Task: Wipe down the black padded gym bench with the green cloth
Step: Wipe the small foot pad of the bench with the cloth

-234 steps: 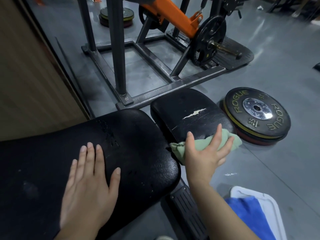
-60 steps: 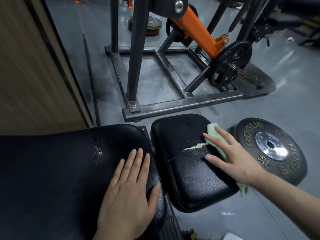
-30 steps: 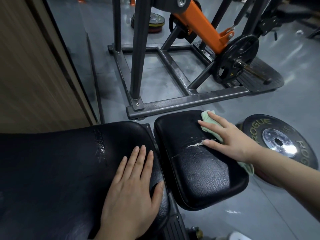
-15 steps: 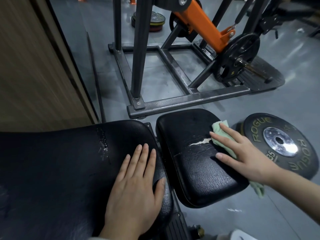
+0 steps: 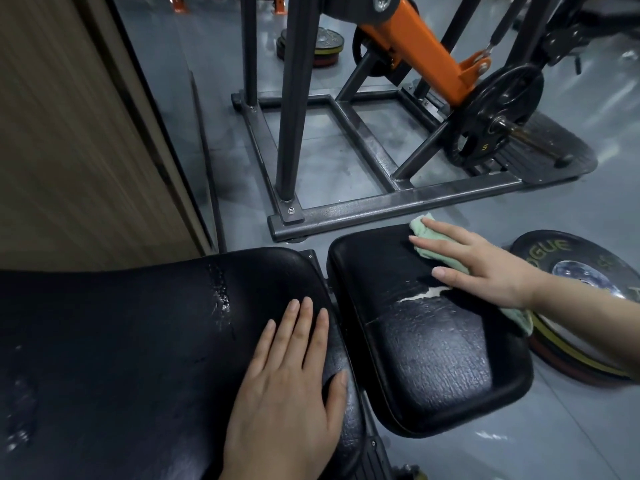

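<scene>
The black padded gym bench has a long back pad (image 5: pixel 131 341) on the left and a smaller seat pad (image 5: pixel 426 355) on the right, which has a white tear across its middle. My left hand (image 5: pixel 287 386) lies flat with straight fingers on the right end of the long pad. My right hand (image 5: pixel 481 265) presses the green cloth (image 5: pixel 436 247) with straight fingers onto the seat pad's far right part. The cloth shows beyond my fingertips, and its tail hangs past the pad's right edge below my wrist.
A black ROGUE weight plate (image 5: pixel 581 292) lies on the grey floor right of the seat pad. A dark steel machine frame (image 5: pixel 394 199) with an orange arm (image 5: pixel 422 46) stands just beyond. A wooden wall panel (image 5: pixel 69 133) is on the left.
My right hand has slid the green cloth from the seat pad's right middle toward its far edge. My left hand stays flat on the long pad.
</scene>
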